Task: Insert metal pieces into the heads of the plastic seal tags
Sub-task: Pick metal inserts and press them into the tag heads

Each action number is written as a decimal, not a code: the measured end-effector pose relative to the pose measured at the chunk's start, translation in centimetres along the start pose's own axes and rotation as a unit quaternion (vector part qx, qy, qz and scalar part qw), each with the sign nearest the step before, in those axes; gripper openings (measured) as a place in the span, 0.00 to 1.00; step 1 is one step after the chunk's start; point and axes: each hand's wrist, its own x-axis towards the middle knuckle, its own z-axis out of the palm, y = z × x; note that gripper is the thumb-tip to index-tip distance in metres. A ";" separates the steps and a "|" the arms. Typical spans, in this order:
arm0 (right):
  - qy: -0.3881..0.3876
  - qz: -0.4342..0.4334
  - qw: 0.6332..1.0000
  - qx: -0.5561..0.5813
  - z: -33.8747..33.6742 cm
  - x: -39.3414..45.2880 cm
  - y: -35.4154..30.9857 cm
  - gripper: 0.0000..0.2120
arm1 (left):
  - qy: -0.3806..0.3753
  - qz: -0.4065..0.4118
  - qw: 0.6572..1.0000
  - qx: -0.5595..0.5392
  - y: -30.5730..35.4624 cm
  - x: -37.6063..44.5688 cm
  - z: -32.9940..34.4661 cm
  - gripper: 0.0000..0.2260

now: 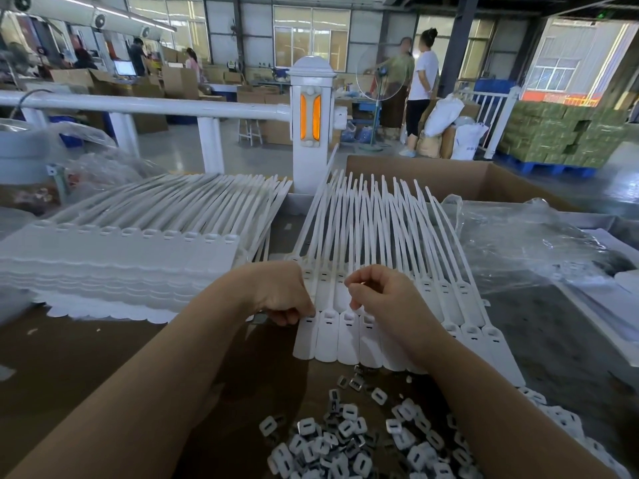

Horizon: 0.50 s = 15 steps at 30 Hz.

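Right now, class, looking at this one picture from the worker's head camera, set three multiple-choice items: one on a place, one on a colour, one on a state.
1. Where does the heap of metal pieces lie?
A. Near the camera, in front of the row of seal tags
B. Inside the cardboard box
C. On top of the stack of tags at the left

2. What colour are the seal tags?
A. Blue
B. White
C. Orange

3. How is the right hand held?
A. Flat on the table
B. Fingers curled, tips pinched together over the tag heads
C. Raised clear above the railing

Key: 1 A, the pieces sit between the forearms, nearer than the row of tags. 2 B, every tag is white plastic. 3 B, its fingers are bent, with the tips together above the tags; whether they hold a piece is too small to tell.
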 end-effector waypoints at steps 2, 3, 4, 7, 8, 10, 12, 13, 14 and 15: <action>-0.004 0.000 1.000 0.000 0.0 0.0 0.0 0.04 | 0.005 0.000 1.000 -0.007 -0.1 0.1 0.1 0.05; -0.005 0.000 1.000 -0.001 0.0 -0.1 0.0 0.04 | 0.007 0.000 1.000 -0.008 -0.1 0.1 0.1 0.05; -0.005 0.000 1.000 -0.003 0.0 -0.1 0.0 0.04 | 0.008 0.001 1.000 -0.007 -0.2 0.1 0.1 0.05; -0.008 -0.001 1.000 -0.014 0.0 0.0 0.0 0.04 | 0.013 0.007 1.000 0.003 -0.3 0.2 0.1 0.05; -0.010 -0.001 1.000 -0.016 -0.1 0.0 0.0 0.05 | 0.015 0.009 1.000 0.008 -0.4 0.2 0.2 0.06; -0.013 -0.002 1.000 -0.015 -0.1 -0.1 0.0 0.05 | 0.018 0.011 1.000 0.022 -0.5 0.2 0.2 0.07; -0.014 -0.002 1.000 -0.016 -0.1 -0.1 0.0 0.05 | 0.019 0.013 0.999 0.034 -0.6 0.2 0.3 0.07; -0.015 -0.001 1.000 -0.017 0.0 -0.1 0.0 0.05 | 0.020 0.015 0.999 0.036 -0.6 0.2 0.3 0.08; -0.015 0.000 1.000 -0.019 0.0 -0.1 0.0 0.05 | 0.022 0.017 0.999 0.037 -0.7 0.2 0.3 0.08; -0.014 0.002 1.000 -0.021 0.0 -0.1 0.0 0.05 | 0.025 0.019 0.999 0.037 -0.7 0.2 0.3 0.08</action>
